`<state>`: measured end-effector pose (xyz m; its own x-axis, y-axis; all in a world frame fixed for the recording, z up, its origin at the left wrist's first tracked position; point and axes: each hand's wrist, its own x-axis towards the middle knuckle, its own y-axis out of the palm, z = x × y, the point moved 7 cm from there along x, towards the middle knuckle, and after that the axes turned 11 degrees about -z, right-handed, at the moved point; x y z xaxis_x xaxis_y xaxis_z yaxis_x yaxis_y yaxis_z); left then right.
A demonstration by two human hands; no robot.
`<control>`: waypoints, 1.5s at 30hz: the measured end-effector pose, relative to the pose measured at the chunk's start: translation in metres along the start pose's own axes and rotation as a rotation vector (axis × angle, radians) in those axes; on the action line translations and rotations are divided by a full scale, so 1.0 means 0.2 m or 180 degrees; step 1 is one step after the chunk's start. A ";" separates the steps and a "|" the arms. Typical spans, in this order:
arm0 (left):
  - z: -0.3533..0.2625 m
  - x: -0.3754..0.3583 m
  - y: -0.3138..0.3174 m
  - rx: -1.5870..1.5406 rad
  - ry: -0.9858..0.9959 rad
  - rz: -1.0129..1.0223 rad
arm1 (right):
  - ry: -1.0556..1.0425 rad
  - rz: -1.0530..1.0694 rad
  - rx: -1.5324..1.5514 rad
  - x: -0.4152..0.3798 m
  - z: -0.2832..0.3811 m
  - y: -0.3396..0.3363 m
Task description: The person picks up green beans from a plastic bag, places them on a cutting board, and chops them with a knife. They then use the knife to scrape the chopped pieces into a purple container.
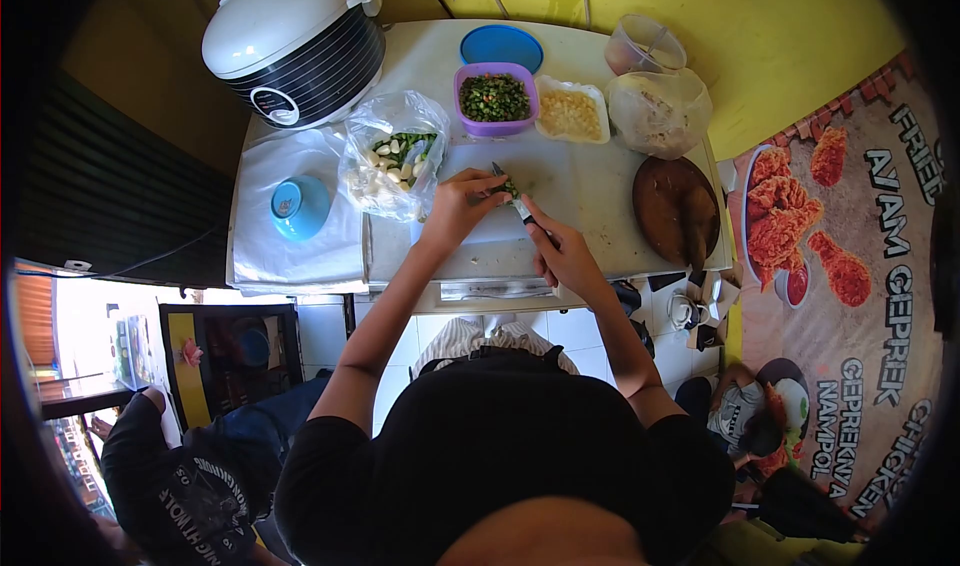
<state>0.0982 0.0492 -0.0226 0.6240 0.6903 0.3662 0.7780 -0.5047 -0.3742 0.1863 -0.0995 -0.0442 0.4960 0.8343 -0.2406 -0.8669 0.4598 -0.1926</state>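
My right hand [562,253] is closed around the dark handle of a small knife [522,210], its blade slanting up and left. My left hand [466,207] has its fingers pinched together against green chili pieces [511,188] beside the blade; the fingers partly hide them. Both hands are over a pale cutting board [545,171]. Left of my left hand, a clear plastic bag [402,111] lies open with garlic cloves [398,174] and green chilies in it. Beyond the board, a purple container [495,128] holds chopped green and red pieces.
A white tub [597,136] of pale chopped pieces, a knotted plastic bag [660,114] and a clear container [645,41] stand at back right. A stone mortar [655,201] with pestle [694,228] is right. Left are an upturned blue bowl [308,201] and rice cooker [290,26]. Other people are nearby.
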 end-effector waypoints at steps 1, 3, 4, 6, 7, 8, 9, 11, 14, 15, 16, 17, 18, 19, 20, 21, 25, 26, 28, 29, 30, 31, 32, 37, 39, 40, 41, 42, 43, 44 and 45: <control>0.00 0.00 0.00 0.0007 -0.0001 -0.0008 | -0.0003 0.0006 0.0000 0.00 0.01 0.00; -0.02 0.01 -0.02 -0.0006 -0.0020 -0.0037 | 0.0005 0.0009 -0.0013 0.00 0.02 0.00; -0.03 0.01 -0.02 -0.0022 -0.0040 -0.0060 | 0.0004 0.0010 -0.0009 0.00 0.03 -0.01; -0.04 0.02 -0.03 -0.0022 -0.0039 -0.0097 | -0.0055 0.0025 -0.0067 0.01 0.06 -0.01; -0.05 0.03 -0.04 -0.0025 -0.0041 -0.0136 | -0.0061 0.0027 -0.0068 0.01 0.08 -0.02; -0.06 0.04 -0.05 -0.0021 -0.0035 -0.0142 | -0.0065 0.0047 -0.0114 0.02 0.09 -0.03; -0.06 0.06 -0.05 -0.0080 -0.0043 -0.0174 | -0.0070 0.0066 -0.0158 0.03 0.11 -0.03; -0.08 0.12 -0.05 -0.0135 -0.0041 -0.0205 | -0.0169 0.0039 -0.0170 0.07 0.17 -0.06; -0.14 0.26 -0.07 -0.0065 0.0185 -0.0436 | -0.0390 -0.0065 -0.0231 0.17 0.30 -0.11; -0.17 0.32 -0.08 -0.0014 0.0304 -0.0568 | -0.0509 -0.0140 -0.0286 0.20 0.35 -0.14; -0.19 0.37 -0.09 0.0036 0.0420 -0.0699 | -0.0510 -0.0140 -0.0283 0.24 0.39 -0.15; -0.19 0.43 -0.09 0.0036 0.0420 -0.0699 | -0.0647 -0.0188 -0.0298 0.29 0.44 -0.16; -0.18 0.48 -0.09 -0.0033 0.0371 -0.0737 | -0.0787 -0.0233 -0.0316 0.33 0.49 -0.17; -0.16 0.54 -0.09 -0.0100 0.0323 -0.0775 | -0.0791 -0.0230 -0.0316 0.38 0.50 -0.18; -0.14 0.58 -0.08 -0.0214 0.0417 -0.0842 | -0.0818 -0.0215 -0.0361 0.42 0.51 -0.19; -0.12 0.61 -0.08 -0.0211 0.0418 -0.0844 | -0.0843 -0.0198 -0.0406 0.46 0.52 -0.19; -0.06 0.67 -0.08 -0.0077 0.0388 -0.0861 | -0.0948 -0.0157 -0.0576 0.56 0.51 -0.21; -0.05 0.67 -0.08 0.0090 0.0442 -0.0882 | -0.0957 -0.0161 -0.0724 0.57 0.50 -0.22; -0.05 0.66 -0.08 0.0376 0.0700 -0.0890 | -0.0965 -0.0163 -0.0867 0.59 0.49 -0.23; -0.06 0.65 -0.08 0.0656 0.0958 -0.0894 | -0.1021 -0.0223 -0.0999 0.60 0.48 -0.24; -0.07 0.64 -0.09 0.0658 0.0958 -0.0893 | -0.1078 -0.0286 -0.1134 0.60 0.48 -0.25; -0.07 0.63 -0.08 0.0739 0.0899 -0.0804 | -0.1079 -0.0288 -0.1132 0.60 0.47 -0.25; -0.08 0.62 -0.08 0.0817 0.0839 -0.0712 | -0.1130 -0.0323 -0.1122 0.60 0.47 -0.26; -0.04 0.62 -0.08 0.0780 0.0245 -0.0502 | -0.1115 -0.0314 -0.1271 0.58 0.48 -0.29; -0.02 0.62 -0.07 0.0808 0.0123 -0.0409 | -0.1042 -0.0345 -0.1168 0.55 0.47 -0.30; -0.02 0.62 -0.07 0.0837 0.0371 -0.0386 | -0.1039 -0.0351 -0.1166 0.54 0.47 -0.30; -0.04 0.61 -0.06 0.0864 0.0620 -0.0362 | -0.1041 -0.0359 -0.1152 0.52 0.48 -0.30; -0.02 0.60 -0.05 0.0861 0.0624 -0.0355 | -0.1044 -0.0369 -0.1137 0.50 0.48 -0.30; -0.02 0.59 -0.05 0.1079 0.0703 -0.0466 | -0.1040 -0.0380 -0.1135 0.48 0.49 -0.30; -0.02 0.58 -0.05 0.1297 0.0782 -0.0573 | -0.1054 -0.0381 -0.1104 0.46 0.49 -0.29; -0.03 0.57 -0.05 0.1292 0.0783 -0.0555 | -0.1062 -0.0380 -0.1073 0.44 0.48 -0.29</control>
<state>0.1620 0.1296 0.0271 0.5243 0.5791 0.6243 0.8113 -0.1168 -0.5729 0.2753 -0.0242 0.0374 0.5001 0.8591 0.1094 -0.7131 0.4801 -0.5109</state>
